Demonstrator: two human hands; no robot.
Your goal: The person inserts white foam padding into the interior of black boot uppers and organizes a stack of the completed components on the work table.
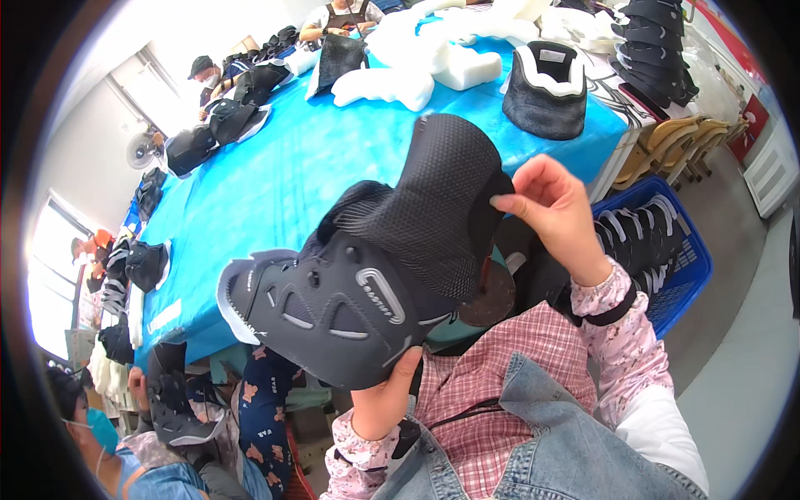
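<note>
Held the boot [358,287] mid-view before the worktop [250,179], with the left hand [383,404] closed on its lower edge at six o'clock. With the right hand [554,204], pinched its shaft [442,187] at two o'clock.

Matt textured boot upper [375,250], plastic basket [697,273]

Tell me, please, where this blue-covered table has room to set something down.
Bare blue cloth stretches between the dark boot uppers along the left edge and the held black boot; the far end is crowded with white pieces.
</note>
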